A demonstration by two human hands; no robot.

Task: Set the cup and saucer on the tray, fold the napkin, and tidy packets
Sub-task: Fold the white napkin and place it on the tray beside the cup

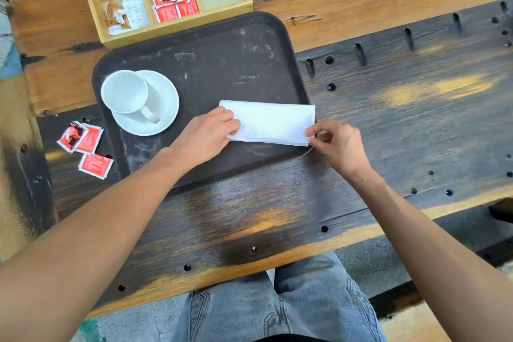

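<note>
A white cup (126, 91) stands on a white saucer (166, 103) at the left side of the dark brown tray (222, 64). A white napkin (270, 121), folded into a long rectangle, lies on the tray's front right part. My left hand (206, 134) rests on the napkin's left end, fingers pressing it. My right hand (337, 141) pinches the napkin's near right corner at the tray's edge. Three red packets (86, 144) lie loose on the table left of the tray.
A wooden three-compartment box (169, 33) stands behind the tray: brown and white packets in the left compartment, red packets in the middle, nothing in the right. The wooden table (402, 108) has holes and slots. My legs in jeans show below its front edge.
</note>
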